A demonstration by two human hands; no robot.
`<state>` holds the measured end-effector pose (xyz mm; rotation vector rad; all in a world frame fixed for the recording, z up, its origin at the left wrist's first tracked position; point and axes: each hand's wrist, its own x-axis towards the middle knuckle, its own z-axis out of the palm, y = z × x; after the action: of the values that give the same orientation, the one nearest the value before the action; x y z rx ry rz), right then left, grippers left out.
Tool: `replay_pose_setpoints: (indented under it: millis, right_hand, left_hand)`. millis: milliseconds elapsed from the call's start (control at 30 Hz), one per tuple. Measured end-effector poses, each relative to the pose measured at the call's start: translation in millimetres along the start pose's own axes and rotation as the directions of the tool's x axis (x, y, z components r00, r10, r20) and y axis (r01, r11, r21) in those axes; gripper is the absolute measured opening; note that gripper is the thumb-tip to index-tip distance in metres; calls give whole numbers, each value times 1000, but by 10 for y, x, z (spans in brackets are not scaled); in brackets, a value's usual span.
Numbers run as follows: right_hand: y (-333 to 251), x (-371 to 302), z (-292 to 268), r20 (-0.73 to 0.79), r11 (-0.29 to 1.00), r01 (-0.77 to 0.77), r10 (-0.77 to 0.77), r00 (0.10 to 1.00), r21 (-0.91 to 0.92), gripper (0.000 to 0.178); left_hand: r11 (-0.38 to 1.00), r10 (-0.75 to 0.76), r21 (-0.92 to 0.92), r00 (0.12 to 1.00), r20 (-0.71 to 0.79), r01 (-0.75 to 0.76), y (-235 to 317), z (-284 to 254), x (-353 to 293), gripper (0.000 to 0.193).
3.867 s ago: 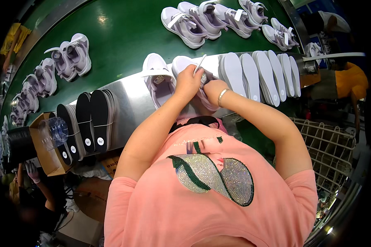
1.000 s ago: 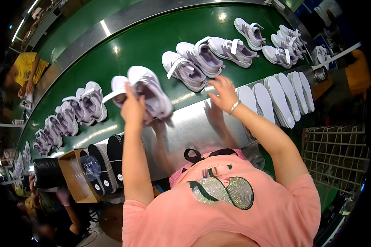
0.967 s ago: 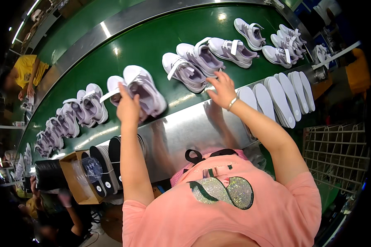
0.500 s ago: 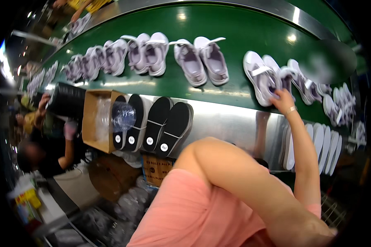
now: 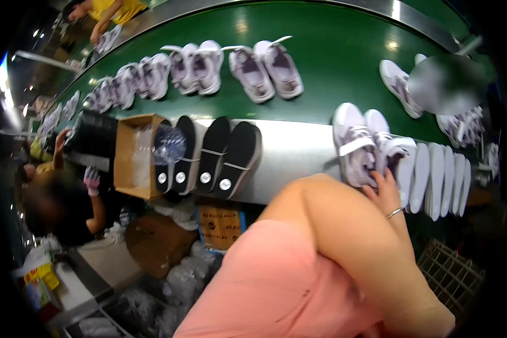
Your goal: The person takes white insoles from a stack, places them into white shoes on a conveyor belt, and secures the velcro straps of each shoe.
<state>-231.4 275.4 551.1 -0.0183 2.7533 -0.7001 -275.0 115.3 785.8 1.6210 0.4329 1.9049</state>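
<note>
My right hand (image 5: 386, 194), with a bracelet at its wrist, has its fingers closed at the heels of a pair of pale lilac sneakers (image 5: 352, 152). Each has a white strap across it, and their toes point away from me. The pair is over the metal ledge (image 5: 298, 152) at the edge of the green belt (image 5: 321, 67). My bent left forearm (image 5: 372, 253) crosses in front of me toward the lower right, and its hand is out of sight. White insoles (image 5: 435, 174) stand in a row just right of the sneakers.
More lilac sneakers (image 5: 252, 73) line the belt to the left, others (image 5: 400, 87) lie far right. Bundled black insoles (image 5: 239, 160) stand beside an open carton (image 5: 135, 155) with clear plastic. A wire basket (image 5: 448, 276) sits lower right. A co-worker's gloved hand (image 5: 92, 180) is at left.
My right hand has brought the pair of sneakers off the belt, toward me, to the metal ledge beside the white insoles. The view has shifted slightly.
</note>
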Motion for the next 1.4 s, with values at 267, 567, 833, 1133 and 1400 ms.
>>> replay_pose_setpoints:
  millis: [267, 567, 833, 1133, 1400]
  right_hand:
    - [867, -110, -320, -377, 967, -158, 225, 899, 202, 31]
    - [1075, 204, -115, -311, 854, -482, 413, 856, -195, 42]
    - [1005, 134, -386, -262, 867, -499, 479, 838, -13, 40]
    - [153, -294, -1077, -145, 945, 319, -327, 934, -75, 10]
    - [-70, 437, -64, 133, 855, 242, -203, 970, -458, 11]
  left_hand:
    - [574, -770, -103, 493, -404, 812, -723, -163, -691, 30]
    - [-206, 40, 398, 414, -910, 894, -1570, -471, -2020, 47]
    - [-263, -99, 615, 614, -783, 743, -1791, -933, -1861, 36]
    - [170, 69, 353, 347, -935, 920, -1709, -1154, -1870, 18]
    - [332, -11, 172, 186, -982, 928, -1836, -1175, -1908, 13]
